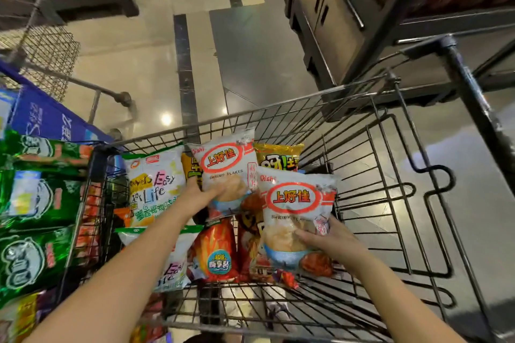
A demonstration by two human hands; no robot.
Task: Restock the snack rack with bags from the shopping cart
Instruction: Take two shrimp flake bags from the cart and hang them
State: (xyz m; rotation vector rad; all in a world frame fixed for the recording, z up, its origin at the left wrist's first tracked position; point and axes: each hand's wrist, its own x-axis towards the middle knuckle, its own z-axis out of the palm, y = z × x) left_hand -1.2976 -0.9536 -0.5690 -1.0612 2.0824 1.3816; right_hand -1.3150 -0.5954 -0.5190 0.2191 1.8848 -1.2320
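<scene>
Over a glossy tiled floor between dark shelves, both hands, left and right, each grip a white shrimp-flakes bag, left one and right one, above the wire cart.

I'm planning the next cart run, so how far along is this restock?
Done: green bags already hang on the rack at left. In hand: the left hand and the right hand each grip a white shrimp flakes bag, one further away, one nearer, both above the cart. Left: several bags remain inside, including a white Easy Life bag and an orange fries bag.
</scene>
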